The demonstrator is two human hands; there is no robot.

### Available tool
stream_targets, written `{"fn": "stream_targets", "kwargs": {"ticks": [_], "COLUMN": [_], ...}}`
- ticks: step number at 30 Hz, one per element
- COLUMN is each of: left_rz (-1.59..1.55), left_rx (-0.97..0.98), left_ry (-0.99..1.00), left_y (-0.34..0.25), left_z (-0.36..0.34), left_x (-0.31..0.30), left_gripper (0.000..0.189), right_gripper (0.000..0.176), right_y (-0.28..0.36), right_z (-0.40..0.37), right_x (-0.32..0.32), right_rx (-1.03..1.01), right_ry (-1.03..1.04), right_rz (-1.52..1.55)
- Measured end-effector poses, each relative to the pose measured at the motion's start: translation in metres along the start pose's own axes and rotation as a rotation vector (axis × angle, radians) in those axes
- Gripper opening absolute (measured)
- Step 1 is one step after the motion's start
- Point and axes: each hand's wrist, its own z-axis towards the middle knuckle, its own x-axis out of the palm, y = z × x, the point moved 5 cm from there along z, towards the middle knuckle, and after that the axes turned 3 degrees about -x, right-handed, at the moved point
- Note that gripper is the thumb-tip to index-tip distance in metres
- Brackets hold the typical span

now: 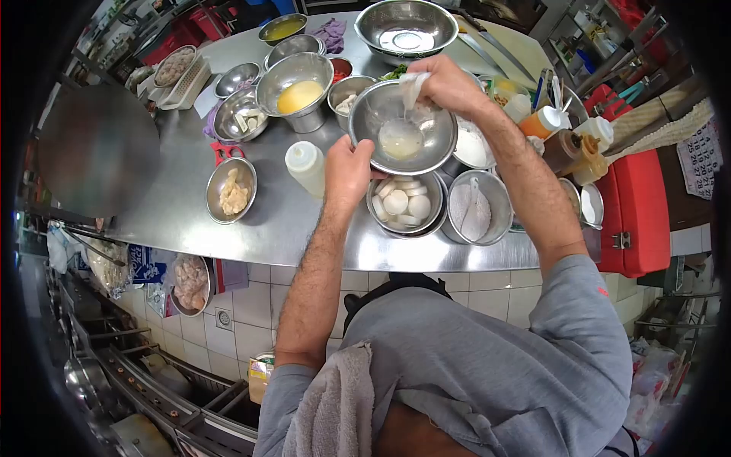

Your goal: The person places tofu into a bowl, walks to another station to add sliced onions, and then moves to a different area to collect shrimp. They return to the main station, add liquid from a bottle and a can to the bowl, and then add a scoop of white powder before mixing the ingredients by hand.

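Observation:
My left hand (pixel 350 169) grips the near-left rim of a steel mixing bowl (pixel 434 126), thumb over the edge. The bowl is tilted and holds a little pale, cloudy liquid (pixel 400 140). Above its far side, my right hand (pixel 451 85) is closed on a limp, whitish, translucent piece (pixel 413 90) that hangs down into the bowl; its kind cannot be made out. Just below the bowl stands a pot of round white slices (pixel 396 202). Beside it is a container of white powder (pixel 461 202) with a scoop (pixel 477 206) in it.
Left of my left hand are a squeeze bottle (pixel 304 166) and a small bowl of pale paste (pixel 233 194). A bowl of yellow liquid (pixel 299 96) stands behind. Knives (pixel 499 46) lie at the back right, near a large steel bowl (pixel 373 30). Sauce bottles (pixel 541 122) and a red box (pixel 636 213) are rightward.

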Motion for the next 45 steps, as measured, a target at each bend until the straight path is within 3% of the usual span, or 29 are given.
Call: {"fn": "stream_targets", "kwargs": {"ticks": [3,5,9,11,13,14,16,17,19,21,22,24,25,26,27,28,30,33,35,36,37,38,39,40,41,42,43,45], "left_rz": [-0.014,-0.031,-0.055,-0.037,-0.035,-0.077,-0.068,-0.057,-0.095,-0.054,0.001,0.084,-0.015,0.099,0.091,0.081,0.091,0.038,0.036,-0.009,-0.051,-0.078,-0.101,-0.112,-0.125,-0.144,-0.161,-0.152], "left_rx": [0.008,0.016,0.02,0.004,-0.036,-0.031,-0.033,-0.031,-0.018,-0.002,0.015,0.099,0.067,0.146,0.157,0.17,0.151,0.109,0.134,0.133,0.139,0.054,-0.036,-0.025,-0.007,0.004,0.013,-0.016], "left_ry": [-0.014,-0.016,-0.052,-0.075,-0.082,-0.09,-0.109,-0.107,-0.139,-0.157,-0.157,-0.2,-0.177,-0.205,-0.203,-0.178,-0.194,-0.152,-0.198,-0.187,-0.172,-0.186,-0.199,-0.187,-0.183,-0.172,-0.174,-0.142], "left_y": [0.012,0.017,0.026,0.021,0.018,0.017,0.021,0.022,0.024,0.029,0.021,0.027,0.03,0.038,0.034,0.026,0.015,0.026,0.035,0.035,0.029,0.018,0.01,0.009,0.008,0.012,0.016,0.015], "left_z": [0.014,0.017,0.015,0.009,0.001,-0.002,-0.005,-0.006,-0.008,-0.009,-0.014,-0.015,-0.015,-0.009,-0.012,-0.015,-0.02,-0.019,-0.018,-0.02,-0.024,-0.031,-0.038,-0.039,-0.037,-0.034,-0.032,-0.033], "left_x": [0.005,0.006,-0.001,-0.005,-0.007,-0.007,-0.014,-0.016,-0.018,-0.022,-0.025,-0.029,-0.029,-0.031,-0.031,-0.032,-0.038,-0.035,-0.037,-0.037,-0.041,-0.042,-0.044,-0.044,-0.043,-0.042,-0.042,-0.038], "left_gripper": [0.021,0.021,0.019,0.017,0.017,0.017,0.017,0.017,0.016,0.015,0.016,0.018,0.021,0.023,0.021,0.02,0.02,0.019,0.024,0.023,0.021,0.019,0.017,0.017,0.017,0.017,0.017,0.018], "right_gripper": [0.019,0.018,0.019,0.025,0.028,0.028,0.032,0.032,0.034,0.031,0.03,0.036,0.049,0.058,0.054,0.042,0.029,0.028,0.029,0.032,0.038,0.054,0.056,0.058,0.058,0.053,0.049,0.039], "right_y": [-0.014,-0.045,-0.087,-0.123,-0.17,-0.192,-0.206,-0.205,-0.202,-0.236,-0.251,-0.277,-0.22,-0.23,-0.228,-0.312,-0.263,-0.415,-0.377,-0.258,-0.26,-0.203,-0.215,-0.252,-0.259,-0.201,-0.273,-0.243], "right_z": [0.015,0.034,0.052,0.061,0.071,0.071,0.063,0.065,0.063,0.081,0.083,0.094,0.073,0.072,0.072,0.098,0.08,0.135,0.128,0.088,0.086,0.064,0.071,0.081,0.078,0.061,0.087,0.08], "right_x": [-0.038,-0.068,-0.097,-0.094,-0.08,-0.079,-0.061,-0.058,-0.055,-0.043,-0.047,-0.059,-0.055,-0.062,-0.064,-0.085,-0.075,-0.083,-0.076,-0.059,-0.067,-0.057,-0.068,-0.078,-0.076,-0.054,-0.053,-0.051], "right_rx": [0.069,-0.022,0.036,0.136,0.055,0.042,-0.207,-0.219,0.399,0.12,0.151,-0.026,0.304,0.339,0.429,0.436,0.504,-0.437,-0.181,0.233,0.339,0.43,0.31,0.182,0.111,0.376,-0.098,0.254], "right_ry": [-0.13,-0.23,-0.261,-0.275,-0.163,-0.15,0.034,0.045,0.122,0.236,0.144,0.124,0.047,0.013,0.033,0.282,0.197,0.154,0.322,0.227,0.2,0.108,0.204,0.318,0.213,0.24,0.207,0.195], "right_rz": [0.165,0.209,0.087,-0.314,-0.607,-0.601,-0.912,-0.906,-0.527,-0.943,-0.908,-0.906,-0.452,-0.152,-0.143,-0.288,-0.378,-0.803,-1.004,-0.687,-0.321,-0.131,-0.478,-0.563,-0.65,-0.701,-0.99,-0.845]}}
